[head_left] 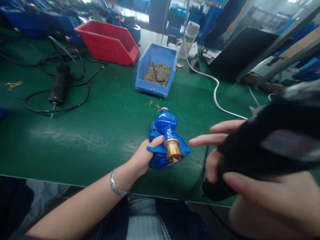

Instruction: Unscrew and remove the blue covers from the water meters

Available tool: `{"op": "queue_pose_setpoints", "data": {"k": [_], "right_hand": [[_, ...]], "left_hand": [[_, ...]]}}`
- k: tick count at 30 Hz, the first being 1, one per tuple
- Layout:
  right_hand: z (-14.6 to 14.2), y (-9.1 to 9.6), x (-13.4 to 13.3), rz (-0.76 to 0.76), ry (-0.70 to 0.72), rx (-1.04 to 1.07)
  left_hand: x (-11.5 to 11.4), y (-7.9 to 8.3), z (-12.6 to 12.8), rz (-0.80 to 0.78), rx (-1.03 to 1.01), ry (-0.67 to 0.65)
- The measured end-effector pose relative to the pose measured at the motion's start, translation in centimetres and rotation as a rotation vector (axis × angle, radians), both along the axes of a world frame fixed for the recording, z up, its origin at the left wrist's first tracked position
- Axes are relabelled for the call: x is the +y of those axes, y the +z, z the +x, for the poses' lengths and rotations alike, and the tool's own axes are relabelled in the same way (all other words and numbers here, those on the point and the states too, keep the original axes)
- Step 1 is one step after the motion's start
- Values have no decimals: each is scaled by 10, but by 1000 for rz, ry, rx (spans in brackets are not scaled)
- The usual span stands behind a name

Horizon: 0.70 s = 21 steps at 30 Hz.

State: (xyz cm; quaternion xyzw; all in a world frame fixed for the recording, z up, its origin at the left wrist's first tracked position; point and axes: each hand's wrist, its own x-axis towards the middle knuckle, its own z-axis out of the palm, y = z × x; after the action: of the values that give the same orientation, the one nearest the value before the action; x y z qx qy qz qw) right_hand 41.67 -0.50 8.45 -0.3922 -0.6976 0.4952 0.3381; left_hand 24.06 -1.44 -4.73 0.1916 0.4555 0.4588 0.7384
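Note:
A blue water meter (pixel 166 120) with a brass threaded end (pixel 174 151) lies on the green bench. My left hand (pixel 145 153) is closed around its near left side, the thumb over a blue flap beside the brass end. At the right, close to the camera, my right hand (pixel 270 196) grips a black electric screwdriver (pixel 250 153), which is blurred. Two fingers of that hand stretch out toward the meter without touching it. The tool's tip cannot be made out. Several small brass screws (pixel 157 106) are scattered just beyond the meter.
A blue bin (pixel 140 78) holds many small screws and a black hex key (pixel 155 73). Left of it stands a red bin (pixel 92 46). Another black electric screwdriver (pixel 60 83) lies among coiled cable. A white cable (pixel 216 88) crosses the right side, near a dark panel (pixel 242 50).

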Motion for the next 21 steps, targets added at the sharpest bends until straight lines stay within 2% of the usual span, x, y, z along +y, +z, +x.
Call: {"op": "queue_pose_setpoints", "data": {"k": [2, 3, 6, 8, 12, 17, 21], "right_hand": [[-4, -11, 2, -102, 169, -93], [-6, -18, 2, -144, 204, -127], [-8, -36, 4, -221, 218, -98], [-10, -43, 5, -236, 219, 16], [-9, -45, 8, -265, 250, 143], [9, -41, 14, -239, 213, 132], [20, -44, 24, -176, 238, 102]], "left_hand": [[-1, -1, -3, 7, -32, -17], [-2, -2, -5, 9, -53, -24], [-3, -2, -11, 9, -147, -63], [-3, 0, -14, -18, -188, -77], [-1, 3, -14, -102, -177, -28], [2, 3, -12, -117, -192, -29], [6, 3, -17, -148, -153, -38]]}}
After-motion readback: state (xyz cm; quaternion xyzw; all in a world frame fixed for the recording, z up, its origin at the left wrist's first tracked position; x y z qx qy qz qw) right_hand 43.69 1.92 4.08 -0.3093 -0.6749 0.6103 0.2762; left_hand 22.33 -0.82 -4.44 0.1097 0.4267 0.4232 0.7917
